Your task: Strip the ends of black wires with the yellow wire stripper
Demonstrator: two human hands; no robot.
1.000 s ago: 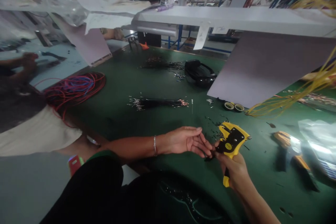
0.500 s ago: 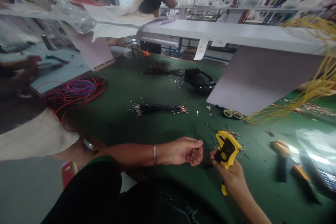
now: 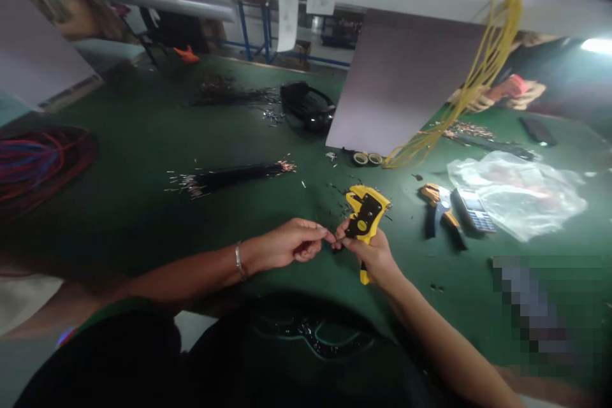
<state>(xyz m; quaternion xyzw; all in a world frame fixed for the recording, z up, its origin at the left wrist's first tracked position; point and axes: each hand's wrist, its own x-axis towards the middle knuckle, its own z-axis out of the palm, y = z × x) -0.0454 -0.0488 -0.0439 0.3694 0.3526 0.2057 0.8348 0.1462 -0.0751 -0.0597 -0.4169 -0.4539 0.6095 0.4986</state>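
My right hand (image 3: 375,252) is wrapped round a yellow wire stripper (image 3: 366,213) with a black middle, its head pointing up and away from me. My left hand (image 3: 303,241) is closed in a pinch, its fingertips meeting those of the right hand just left of the tool. A thin black wire, mostly hidden, appears to run through the pinch. Beyond the hands lies a bundle of black wires (image 3: 234,173), with silvery tips at its left end and bare copper at its right. Small dark scraps are scattered around the stripper's head.
Orange-handled pliers (image 3: 442,207), a phone-like keypad device (image 3: 474,210) and a clear plastic bag (image 3: 521,194) lie right. Tape rolls (image 3: 367,159) sit by a grey panel (image 3: 396,83). Yellow wires (image 3: 478,70) hang from the shelf. Another person's hands (image 3: 523,92) hold a red tool.
My view has swung right and down. My fingertips have come together beside the stripper, where a small gap stood before. Both hands keep their grip.
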